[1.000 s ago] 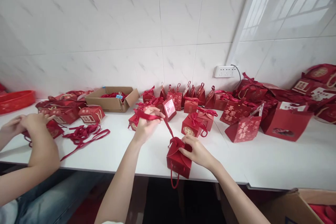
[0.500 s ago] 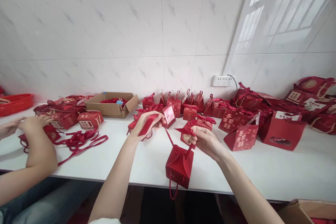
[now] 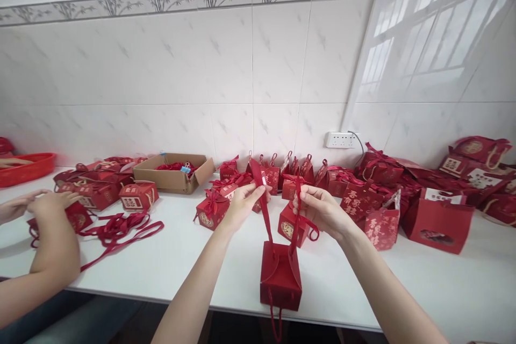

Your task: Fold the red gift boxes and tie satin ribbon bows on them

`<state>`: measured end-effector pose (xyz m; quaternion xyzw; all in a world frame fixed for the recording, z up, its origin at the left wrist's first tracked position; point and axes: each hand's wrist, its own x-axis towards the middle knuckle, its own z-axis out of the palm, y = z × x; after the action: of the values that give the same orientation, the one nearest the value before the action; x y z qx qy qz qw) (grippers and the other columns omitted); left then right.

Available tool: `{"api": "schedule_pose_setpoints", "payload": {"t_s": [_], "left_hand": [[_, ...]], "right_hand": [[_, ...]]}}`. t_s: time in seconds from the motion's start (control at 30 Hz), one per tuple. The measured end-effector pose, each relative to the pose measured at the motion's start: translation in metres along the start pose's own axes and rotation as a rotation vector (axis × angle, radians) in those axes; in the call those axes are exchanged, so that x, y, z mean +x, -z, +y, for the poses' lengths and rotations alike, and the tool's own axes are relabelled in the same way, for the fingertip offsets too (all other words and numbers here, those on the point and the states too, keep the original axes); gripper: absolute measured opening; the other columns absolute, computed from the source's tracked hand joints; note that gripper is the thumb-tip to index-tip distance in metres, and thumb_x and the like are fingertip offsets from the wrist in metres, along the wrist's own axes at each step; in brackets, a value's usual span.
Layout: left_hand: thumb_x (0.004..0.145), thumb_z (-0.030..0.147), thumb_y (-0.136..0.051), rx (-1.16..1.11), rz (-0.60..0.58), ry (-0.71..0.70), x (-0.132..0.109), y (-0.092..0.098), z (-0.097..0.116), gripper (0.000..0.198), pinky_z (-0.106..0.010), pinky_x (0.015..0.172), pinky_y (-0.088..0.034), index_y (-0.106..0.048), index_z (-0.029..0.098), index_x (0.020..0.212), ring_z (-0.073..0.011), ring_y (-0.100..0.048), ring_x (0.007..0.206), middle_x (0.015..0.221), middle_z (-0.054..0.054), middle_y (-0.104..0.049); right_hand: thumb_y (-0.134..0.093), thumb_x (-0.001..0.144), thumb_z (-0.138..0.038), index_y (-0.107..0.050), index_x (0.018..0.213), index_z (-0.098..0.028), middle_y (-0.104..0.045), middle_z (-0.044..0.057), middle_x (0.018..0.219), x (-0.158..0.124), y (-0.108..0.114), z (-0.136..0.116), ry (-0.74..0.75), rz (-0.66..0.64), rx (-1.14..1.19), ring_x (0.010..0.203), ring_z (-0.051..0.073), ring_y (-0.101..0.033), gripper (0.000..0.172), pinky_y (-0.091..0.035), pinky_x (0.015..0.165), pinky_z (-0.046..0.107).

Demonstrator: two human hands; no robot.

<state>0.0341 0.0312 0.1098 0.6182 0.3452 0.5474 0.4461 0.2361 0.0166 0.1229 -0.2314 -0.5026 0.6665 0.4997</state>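
Note:
A small red gift box [image 3: 281,275] sits at the table's front edge, its top flaps folded together and a cord handle hanging over the edge. A dark red ribbon [image 3: 266,221] rises from its top in two strands. My left hand [image 3: 246,203] pinches the left strand, whose loose end sticks up above the fingers. In my right hand [image 3: 316,205] the other strand is pinched, held up and nearly upright. Behind my right hand stands a red box with a gold emblem [image 3: 287,226]. Another box tied with a bow [image 3: 211,209] is left of my left hand.
A co-worker's hands [image 3: 48,204] handle a red box at the left, near a heap of loose ribbon [image 3: 121,228]. An open cardboard box [image 3: 165,181] stands at the back. Many red boxes [image 3: 379,166] crowd the back and right. A socket strip [image 3: 342,140] is on the wall.
My left hand now holds its strand upright, where the ribbon ran slack before. Both strands are drawn up from the box. The view has tilted upward.

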Motion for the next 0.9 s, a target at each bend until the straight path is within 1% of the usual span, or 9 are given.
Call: {"api": "schedule_pose_setpoints", "payload": {"t_s": [0.17,0.3,0.4,0.5,0.6,0.7,0.8,0.87,0.9], "left_hand": [[0.082,0.039,-0.057,-0.069,-0.024,-0.016,0.003,-0.017,0.013,0.03,-0.026,0.064,-0.046,-0.067,0.011,0.089,-0.0122,-0.056,0.062,0.068,-0.004,-0.063],[0.082,0.041,-0.054,-0.087,-0.095,0.004,0.003,-0.03,0.02,0.031,-0.025,0.053,-0.044,-0.065,0.012,0.079,-0.0106,-0.052,0.05,0.063,-0.003,-0.062],[0.084,0.037,-0.05,0.076,-0.111,-0.012,0.0,-0.039,0.025,0.032,-0.024,0.05,-0.041,-0.059,0.014,0.063,-0.0099,-0.05,0.045,0.051,0.0,-0.056],[0.083,0.028,-0.047,0.303,-0.09,-0.046,-0.007,-0.044,0.032,0.033,-0.022,0.045,-0.033,-0.049,0.016,0.053,-0.0079,-0.042,0.042,0.045,0.003,-0.05],[0.081,0.026,-0.049,0.424,-0.15,-0.094,-0.013,-0.045,0.04,0.027,-0.022,0.042,-0.023,-0.051,0.015,0.056,-0.0064,-0.032,0.043,0.048,0.005,-0.041],[0.081,0.031,-0.051,0.382,-0.243,-0.12,-0.014,-0.042,0.043,0.025,-0.022,0.044,-0.024,-0.057,0.015,0.063,-0.0071,-0.032,0.047,0.052,0.005,-0.039],[0.084,0.041,-0.048,0.322,-0.187,-0.068,-0.012,-0.041,0.041,0.04,-0.024,0.043,-0.025,-0.057,0.014,0.057,-0.0074,-0.032,0.043,0.047,0.003,-0.038],[0.084,0.045,-0.047,0.304,-0.153,-0.026,-0.011,-0.041,0.038,0.045,-0.024,0.042,-0.026,-0.057,0.014,0.054,-0.0075,-0.034,0.04,0.043,0.002,-0.039],[0.085,0.046,-0.047,0.284,-0.146,-0.011,-0.01,-0.041,0.037,0.046,-0.024,0.042,-0.028,-0.057,0.014,0.054,-0.0079,-0.036,0.04,0.043,0.001,-0.041]], "right_hand": [[-0.077,0.066,-0.036,-0.063,0.068,-0.019,-0.057,-0.004,0.064,0.008,-0.004,0.001,0.163,0.06,-0.082,0.059,0.009,-0.051,0.022,-0.041,0.058,0.022],[-0.074,0.069,-0.037,-0.064,0.072,-0.019,-0.06,-0.002,0.07,0.012,-0.004,0.004,0.244,0.091,-0.198,0.063,0.01,-0.052,0.02,-0.041,0.062,0.024],[-0.071,0.072,-0.035,-0.065,0.076,-0.02,-0.062,-0.001,0.072,0.011,-0.006,0.005,0.305,0.091,-0.278,0.07,0.012,-0.055,0.017,-0.043,0.07,0.027],[-0.073,0.07,-0.035,-0.064,0.074,-0.019,-0.062,-0.001,0.071,0.009,-0.01,0.004,0.352,0.15,-0.368,0.069,0.013,-0.056,0.019,-0.043,0.068,0.026],[-0.076,0.063,-0.038,-0.056,0.072,-0.019,-0.059,-0.002,0.066,0.006,-0.013,0.004,0.382,0.251,-0.402,0.061,0.012,-0.054,0.029,-0.043,0.059,0.026],[-0.077,0.061,-0.04,-0.05,0.08,-0.021,-0.052,-0.006,0.057,0.004,-0.013,0.004,0.408,0.344,-0.453,0.053,0.011,-0.048,0.038,-0.04,0.052,0.025],[-0.076,0.062,-0.041,-0.054,0.084,-0.02,-0.052,-0.005,0.06,0.003,-0.012,0.004,0.374,0.315,-0.558,0.055,0.012,-0.048,0.037,-0.039,0.053,0.026],[-0.074,0.066,-0.041,-0.058,0.077,-0.02,-0.056,-0.001,0.066,0.002,-0.013,0.005,0.365,0.257,-0.566,0.06,0.014,-0.052,0.029,-0.042,0.057,0.028],[-0.073,0.068,-0.039,-0.058,0.073,-0.02,-0.057,0.0,0.07,0.001,-0.013,0.007,0.396,0.248,-0.56,0.063,0.015,-0.054,0.025,-0.044,0.059,0.029]]}}
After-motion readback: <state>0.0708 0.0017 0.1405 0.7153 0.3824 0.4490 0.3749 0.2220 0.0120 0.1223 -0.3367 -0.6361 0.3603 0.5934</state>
